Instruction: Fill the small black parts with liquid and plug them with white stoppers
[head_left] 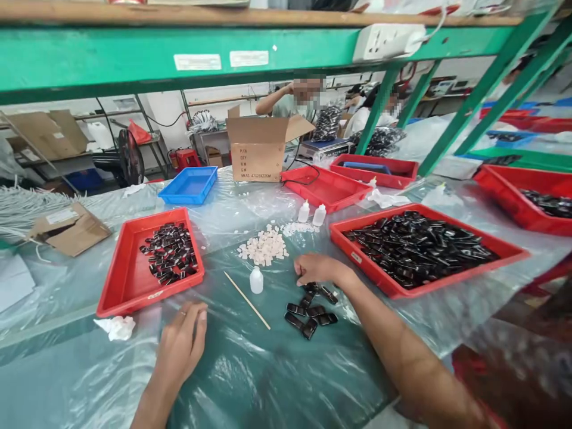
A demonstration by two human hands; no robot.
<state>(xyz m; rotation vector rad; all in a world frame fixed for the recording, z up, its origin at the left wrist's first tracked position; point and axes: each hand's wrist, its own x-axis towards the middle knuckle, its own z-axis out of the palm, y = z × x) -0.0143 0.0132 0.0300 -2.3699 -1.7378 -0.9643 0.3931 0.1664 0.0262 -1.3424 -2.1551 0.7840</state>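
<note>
My left hand (181,342) rests palm down on the plastic-covered table, its fingers loosely extended and holding nothing. Just beyond several loose black glossy pieces (308,311), my right hand (316,269) has its fingers curled; whatever they hold is hidden. A pile of small cream-white pieces (263,245) lies to the left of that hand. Between the hands are a small white bottle (256,280) and a thin wooden stick (247,300). Black pieces partly fill the left red tray (127,265), and many more are heaped in the right red tray (400,292).
Two small bottles (311,213) stand behind the white pile. Farther back are a blue tray (188,185), a cardboard box (257,152) and an empty red tray (328,187). A green shelf beam (268,56) crosses above. Crumpled tissue (117,328) lies at left.
</note>
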